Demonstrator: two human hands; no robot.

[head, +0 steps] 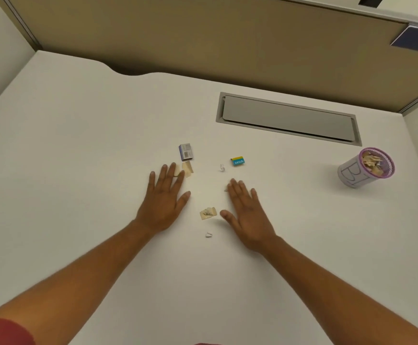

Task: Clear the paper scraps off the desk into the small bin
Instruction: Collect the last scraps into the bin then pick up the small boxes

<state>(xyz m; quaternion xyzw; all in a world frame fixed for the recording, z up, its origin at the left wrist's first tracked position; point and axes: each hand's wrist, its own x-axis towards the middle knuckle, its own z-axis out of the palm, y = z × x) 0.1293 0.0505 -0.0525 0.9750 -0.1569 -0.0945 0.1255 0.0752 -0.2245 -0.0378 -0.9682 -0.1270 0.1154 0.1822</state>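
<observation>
Both hands lie flat on the white desk (78,145), palms down, fingers spread. My left hand (164,197) has its fingertips touching a tan paper scrap (187,168). My right hand (246,215) rests beside a crumpled tan scrap (208,213) that lies between the two hands. A small white scrap (209,234) lies nearer to me, another white scrap (222,167) farther out. A tiny scrap (226,190) peeks out by the right fingertips. The small bin (353,175), white with a purple rim, stands at the far right holding several tan scraps.
A small blue-and-white box (185,151) lies just beyond the left hand. A blue and yellow eraser-like block (238,161) sits beyond the right hand. A grey cable hatch (287,118) is set into the desk at the back. Tan partition walls close the far side.
</observation>
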